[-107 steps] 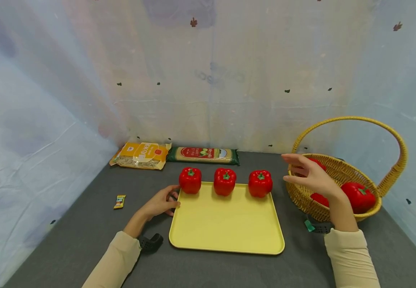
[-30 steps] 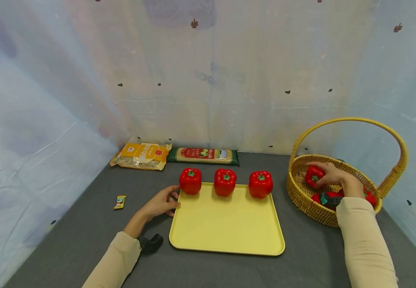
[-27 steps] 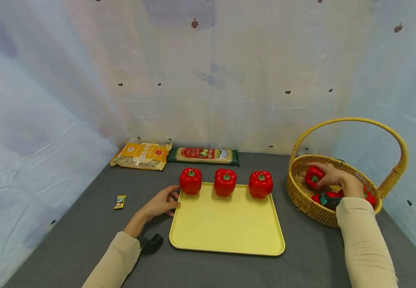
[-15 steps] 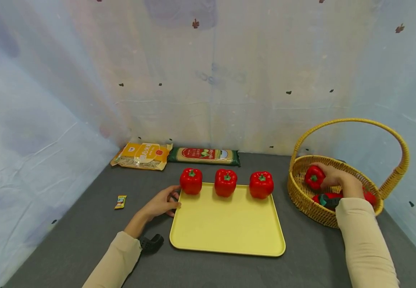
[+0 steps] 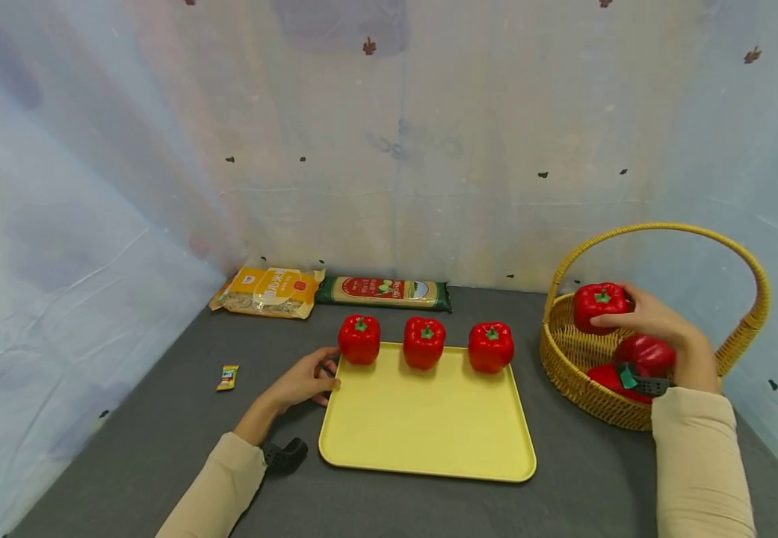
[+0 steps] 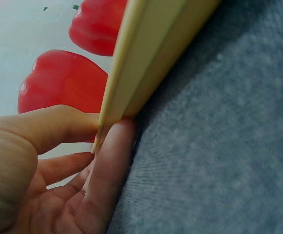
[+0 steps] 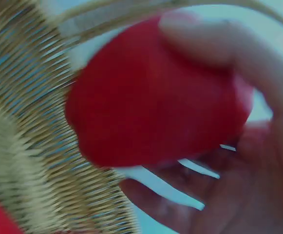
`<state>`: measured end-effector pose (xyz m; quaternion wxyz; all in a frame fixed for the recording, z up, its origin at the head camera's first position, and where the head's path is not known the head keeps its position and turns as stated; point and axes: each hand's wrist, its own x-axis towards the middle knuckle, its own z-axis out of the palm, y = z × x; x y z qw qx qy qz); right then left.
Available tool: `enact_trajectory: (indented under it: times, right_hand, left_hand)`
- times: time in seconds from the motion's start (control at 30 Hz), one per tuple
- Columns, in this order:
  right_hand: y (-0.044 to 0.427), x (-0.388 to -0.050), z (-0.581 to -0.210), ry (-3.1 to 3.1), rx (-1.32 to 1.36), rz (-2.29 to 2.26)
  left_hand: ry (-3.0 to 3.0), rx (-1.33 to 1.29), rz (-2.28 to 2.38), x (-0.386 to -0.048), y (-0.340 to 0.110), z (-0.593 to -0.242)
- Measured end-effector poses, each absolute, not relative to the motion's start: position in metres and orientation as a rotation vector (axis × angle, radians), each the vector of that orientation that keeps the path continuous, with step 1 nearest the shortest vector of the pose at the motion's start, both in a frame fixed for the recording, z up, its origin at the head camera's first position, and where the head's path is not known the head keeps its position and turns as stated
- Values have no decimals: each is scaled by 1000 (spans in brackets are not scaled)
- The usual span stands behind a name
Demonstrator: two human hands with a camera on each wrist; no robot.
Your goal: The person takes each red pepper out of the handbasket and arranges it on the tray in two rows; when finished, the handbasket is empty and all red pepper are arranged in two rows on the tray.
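My right hand (image 5: pixel 654 317) grips a red bell pepper (image 5: pixel 600 305) just above the wicker basket (image 5: pixel 584 385), under its arched handle. In the right wrist view the thumb lies over one side of that pepper (image 7: pixel 146 97), the fingers on the other. More red peppers (image 5: pixel 644 355) lie inside the basket, partly hidden by my wrist. At the left edge of the yellow tray (image 5: pixel 429 418), my left hand (image 5: pixel 303 379) pinches the rim between thumb and fingers, as the left wrist view shows. Three red bell peppers (image 5: pixel 424 342) stand in a row along the tray's far edge.
A yellow bag of grain (image 5: pixel 270 291) and a green pasta packet (image 5: pixel 385 292) lie against the back sheet. One small yellow wrapped snack (image 5: pixel 227 377) sits on the dark table left of my left hand. The basket's tall handle (image 5: pixel 658 226) arches above its opening.
My right hand went into the basket, took hold of a bell pepper and has lifted it upward to about rim height. The left hand stays at the tray's edge.
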<state>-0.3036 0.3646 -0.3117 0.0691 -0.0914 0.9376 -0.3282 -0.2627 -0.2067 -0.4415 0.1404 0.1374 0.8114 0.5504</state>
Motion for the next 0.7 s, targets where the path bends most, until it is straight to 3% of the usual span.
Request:
enact_trajectory:
  times: [0.13, 0.3, 0.5, 0.7]
  right_hand:
    - [361, -283, -295, 2751, -353, -1233]
    - [337, -263, -282, 2685, -651, -1458]
    - [281, -253, -286, 2512, -968, -1600]
    - [210, -247, -306, 2444, -945, -1626]
  left_hand:
    - [2346, 393, 1589, -263, -208, -442]
    - [2347, 380, 1594, -264, -208, -441]
    - [2329, 392, 1595, -265, -208, -444]
    - [2333, 396, 1595, -265, -209, -446]
